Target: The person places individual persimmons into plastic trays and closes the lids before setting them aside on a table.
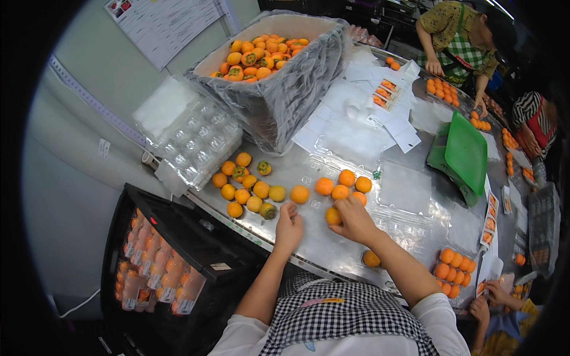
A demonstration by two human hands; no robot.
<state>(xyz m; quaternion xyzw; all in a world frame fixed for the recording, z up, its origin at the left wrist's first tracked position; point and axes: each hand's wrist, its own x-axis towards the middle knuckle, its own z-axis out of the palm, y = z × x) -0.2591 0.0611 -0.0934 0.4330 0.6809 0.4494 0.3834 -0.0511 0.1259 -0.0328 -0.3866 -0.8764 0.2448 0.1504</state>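
My right hand (pixel 356 221) has its thumb and fingers around a persimmon (pixel 333 216) above the metal table. Just beyond it, several orange persimmons (pixel 340 192) sit in a clear plastic tray (pixel 317 165). My left hand (pixel 288 227) has loosely bent fingers, with nothing seen in them. Its fingertips are close to a single orange persimmon (pixel 299 194). To the left lies a loose group of yellow-orange persimmons (pixel 242 196), some showing green calyxes. Another persimmon (pixel 371 258) lies near the table edge, partly behind my right forearm.
A plastic-lined bin (pixel 271 104) of persimmons stands behind stacked clear trays (pixel 196 138). A black crate (pixel 178 249) holds packed fruit at lower left. On the right are a green scoop-shaped container (pixel 463 155) and a filled tray (pixel 455 271). Co-workers (pixel 463 49) work around the table.
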